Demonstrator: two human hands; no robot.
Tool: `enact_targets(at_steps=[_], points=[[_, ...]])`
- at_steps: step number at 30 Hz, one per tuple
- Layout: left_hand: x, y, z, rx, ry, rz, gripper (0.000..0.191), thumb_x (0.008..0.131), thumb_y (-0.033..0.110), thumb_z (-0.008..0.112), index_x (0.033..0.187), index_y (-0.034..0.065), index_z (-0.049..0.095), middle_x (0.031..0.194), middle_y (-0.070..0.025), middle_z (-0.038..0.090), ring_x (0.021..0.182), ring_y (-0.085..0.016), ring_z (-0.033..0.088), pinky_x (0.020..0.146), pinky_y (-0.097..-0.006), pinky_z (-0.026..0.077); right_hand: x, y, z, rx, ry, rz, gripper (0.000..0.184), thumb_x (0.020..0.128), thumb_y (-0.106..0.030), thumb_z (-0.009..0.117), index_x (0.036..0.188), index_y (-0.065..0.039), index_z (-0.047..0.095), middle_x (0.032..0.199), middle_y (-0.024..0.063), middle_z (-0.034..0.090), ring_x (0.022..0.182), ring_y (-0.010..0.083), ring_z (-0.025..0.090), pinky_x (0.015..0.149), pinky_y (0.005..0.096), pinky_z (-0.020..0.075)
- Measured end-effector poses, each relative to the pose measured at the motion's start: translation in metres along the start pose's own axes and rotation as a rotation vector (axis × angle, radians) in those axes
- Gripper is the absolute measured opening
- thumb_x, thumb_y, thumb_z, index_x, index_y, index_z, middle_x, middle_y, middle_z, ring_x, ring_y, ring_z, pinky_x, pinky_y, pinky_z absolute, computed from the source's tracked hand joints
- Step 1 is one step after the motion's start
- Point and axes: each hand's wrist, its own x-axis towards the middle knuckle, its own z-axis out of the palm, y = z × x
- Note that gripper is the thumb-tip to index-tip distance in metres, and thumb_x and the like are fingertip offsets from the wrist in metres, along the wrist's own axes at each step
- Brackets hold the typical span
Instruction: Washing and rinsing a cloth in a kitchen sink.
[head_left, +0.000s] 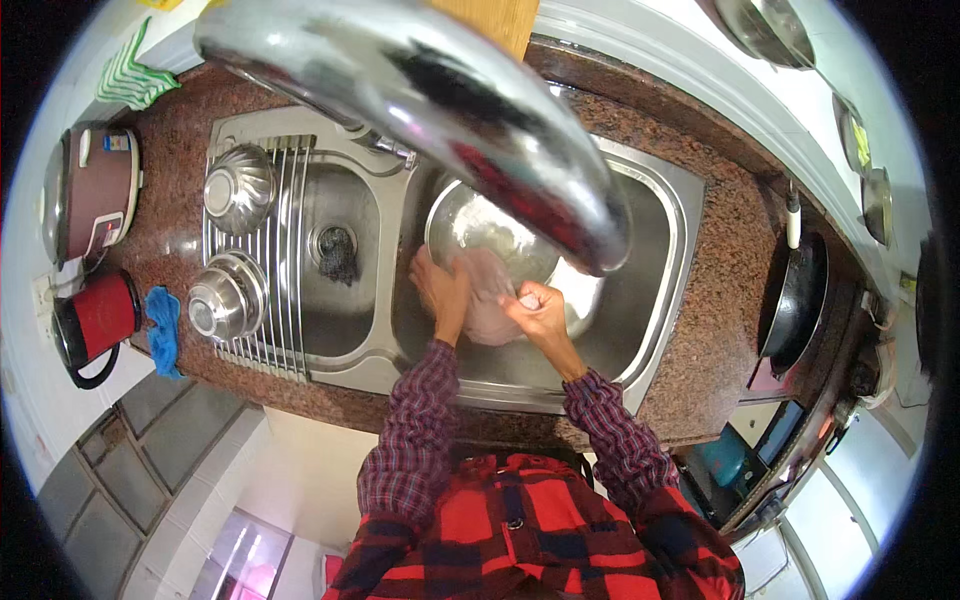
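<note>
A large metal bowl (480, 214) lies in the right basin of the steel sink (394, 247). A pinkish, see-through thing (487, 300), blurred by motion, spans between my hands at the bowl's near left side; I cannot tell whether it is a bag or a cloth. My right hand (541, 311) is closed on its right end, with a pale bit showing between thumb and fingers. My left hand (442, 289) is at its left side, fingers partly spread and blurred, its contact with it unclear. The chrome faucet (465, 127) arches over the bowl and hides part of it.
A wire rack (289, 262) over the left basin bears a fluted steel bowl (238, 187) and stacked steel bowls (225, 300). At left stand a cooker (97, 191), a red kettle (97, 315) and a blue cloth (163, 330). A black pan (799, 307) leans at right.
</note>
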Motion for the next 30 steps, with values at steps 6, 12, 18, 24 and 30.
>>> enact_targets(at_steps=[6, 12, 18, 24, 30], points=[[0.006, 0.002, -0.015, -0.361, -0.271, -0.134, 0.031, 0.063, -0.001, 0.055, 0.091, 0.0062, 0.044, 0.080, -0.0164, 0.053, 0.078, -0.035, 0.052, 0.070, -0.0358, 0.040, -0.021, -0.003, -0.009, 0.021, 0.004, 0.020, 0.038, 0.074, -0.005, 0.062, 0.052, -0.011, 0.031, 0.052, -0.0100, 0.028, 0.049, 0.0002, 0.021, 0.041, 0.0209, 0.0147], [0.010, 0.065, -0.049, -0.230, -0.248, -0.019, 0.028, 0.062, -0.003, 0.051, 0.085, 0.0089, 0.041, 0.068, -0.0192, 0.051, 0.066, -0.042, 0.050, 0.058, -0.0440, 0.038, -0.023, 0.001, -0.013, 0.094, 0.068, 0.032, 0.039, 0.073, -0.003, 0.062, 0.052, -0.012, 0.030, 0.052, -0.0100, 0.027, 0.048, 0.0003, 0.022, 0.041, 0.0213, 0.0148], [0.008, 0.092, -0.067, -0.231, -0.184, 0.086, 0.029, 0.061, -0.001, 0.051, 0.087, 0.0090, 0.043, 0.065, -0.0174, 0.051, 0.062, -0.040, 0.050, 0.056, -0.0448, 0.037, -0.023, -0.005, -0.010, 0.100, 0.095, 0.059, 0.038, 0.072, -0.002, 0.062, 0.052, -0.011, 0.032, 0.052, -0.0096, 0.029, 0.048, 0.0006, 0.023, 0.041, 0.0211, 0.0156], [0.007, 0.093, -0.070, -0.306, -0.217, 0.095, 0.029, 0.061, -0.002, 0.050, 0.087, 0.0077, 0.044, 0.064, -0.0161, 0.051, 0.059, -0.036, 0.051, 0.054, -0.0433, 0.037, -0.025, -0.014, -0.011, 0.023, 0.114, 0.095, 0.035, 0.072, -0.004, 0.063, 0.052, -0.010, 0.036, 0.052, -0.0094, 0.031, 0.049, 0.0008, 0.026, 0.041, 0.0205, 0.0187], [-0.003, 0.092, -0.068, -0.312, -0.163, 0.158, 0.025, 0.062, -0.003, 0.050, 0.084, 0.0083, 0.046, 0.066, -0.0151, 0.050, 0.059, -0.035, 0.051, 0.053, -0.0422, 0.037, -0.029, -0.028, -0.004, -0.014, 0.069, 0.065, 0.035, 0.071, -0.006, 0.064, 0.051, -0.010, 0.036, 0.052, -0.0091, 0.032, 0.049, 0.0007, 0.026, 0.041, 0.0203, 0.0196]])
